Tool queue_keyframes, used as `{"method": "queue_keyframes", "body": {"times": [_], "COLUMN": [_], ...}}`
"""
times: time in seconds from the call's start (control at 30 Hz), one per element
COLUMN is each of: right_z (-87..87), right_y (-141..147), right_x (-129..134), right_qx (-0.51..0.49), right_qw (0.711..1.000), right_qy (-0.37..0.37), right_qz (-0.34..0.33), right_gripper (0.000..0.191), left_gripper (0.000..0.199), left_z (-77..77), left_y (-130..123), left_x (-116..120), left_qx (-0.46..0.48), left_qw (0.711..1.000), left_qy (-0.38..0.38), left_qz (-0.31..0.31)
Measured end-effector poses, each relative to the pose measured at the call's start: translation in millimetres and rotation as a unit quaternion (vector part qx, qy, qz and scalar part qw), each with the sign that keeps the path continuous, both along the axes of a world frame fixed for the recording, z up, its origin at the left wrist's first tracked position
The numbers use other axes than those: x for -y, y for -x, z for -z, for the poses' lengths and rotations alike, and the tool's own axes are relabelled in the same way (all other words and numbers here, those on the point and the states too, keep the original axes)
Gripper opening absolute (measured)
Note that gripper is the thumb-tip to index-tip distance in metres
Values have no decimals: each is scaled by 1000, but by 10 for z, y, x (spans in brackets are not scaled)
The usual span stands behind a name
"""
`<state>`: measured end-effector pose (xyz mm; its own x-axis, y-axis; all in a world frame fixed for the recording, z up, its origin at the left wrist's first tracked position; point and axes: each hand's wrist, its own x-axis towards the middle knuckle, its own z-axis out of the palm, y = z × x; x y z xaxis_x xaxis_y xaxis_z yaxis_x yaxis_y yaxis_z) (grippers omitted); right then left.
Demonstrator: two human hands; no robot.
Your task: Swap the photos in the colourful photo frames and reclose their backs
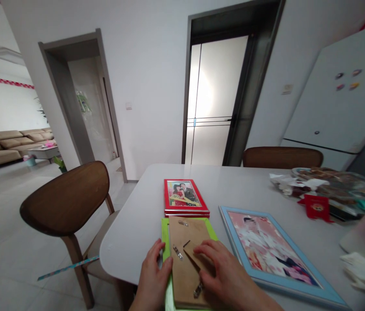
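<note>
A green picture frame (165,235) lies at the table's near edge, with a brown backing board (184,285) over it, back side up. The board sits slightly crooked on the frame and carries several small metal clips. My left hand (154,272) grips the frame's left edge, thumb along the board's side. With my right hand (226,268) I hold the board's stand flap (193,254), which is lifted a little; fingertips rest on top and the thumb is at its lower edge. Red picture frames (187,212) are stacked just beyond, the top one showing a couple's photo.
A large blue picture frame (275,226) lies on the right of the white table (130,242). Farther right are a red packet (316,208), crumpled tissue (360,270) and cluttered plastic trays (350,188). Wooden chairs stand at the left (69,198) and far side (282,156).
</note>
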<state>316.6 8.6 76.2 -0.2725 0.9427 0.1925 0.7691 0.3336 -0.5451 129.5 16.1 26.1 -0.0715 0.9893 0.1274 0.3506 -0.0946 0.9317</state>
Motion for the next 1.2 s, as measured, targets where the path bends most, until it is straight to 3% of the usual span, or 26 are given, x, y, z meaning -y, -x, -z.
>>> {"method": "queue_keyframes", "body": {"times": [0.2, 0.3, 0.37, 0.5, 0.6, 0.87, 0.97, 1.03, 1.13, 1.2], "right_z": [-164, -185, -157, -7, 111, 174, 94, 7, -152, -255], "right_y": [173, 177, 70, -226, -314, -306, -316, -306, -261, -214], "right_x": [48, 55, 18, -89, -143, -265, -234, -188, -105, -55], "right_qx": [-31, -50, -37, 66, 129, 80, -16, -130, -331, -423], "right_qw": [999, 997, 999, 993, 983, 987, 985, 969, 901, 857], "right_qy": [-26, -32, -34, 9, 41, 49, 74, 136, 247, 272], "right_qz": [-27, -42, -3, 97, 123, 131, 155, 157, 135, 116], "right_gripper": [32, 31, 33, 37, 42, 57, 59, 61, 63, 68], "left_gripper": [37, 35, 35, 34, 31, 39, 38, 38, 37, 37], "left_z": [-251, -341, -347, -281, -232, -198, -233, -285, -371, -409], "left_y": [-9, 141, 356, 888, 1156, 1332, 1310, 1178, 727, 305], "left_x": [0, -19, -43, -66, -81, -176, -144, -91, 41, 149], "left_qx": [140, 177, 174, 143, 98, -90, -145, -159, -149, -133], "left_qw": [988, 981, 982, 983, 986, 986, 976, 975, 982, 985], "left_qy": [24, 62, 78, 107, 122, 52, 19, -9, -65, -104], "left_qz": [61, 41, 8, -42, -56, -133, -161, -156, -98, -44]}}
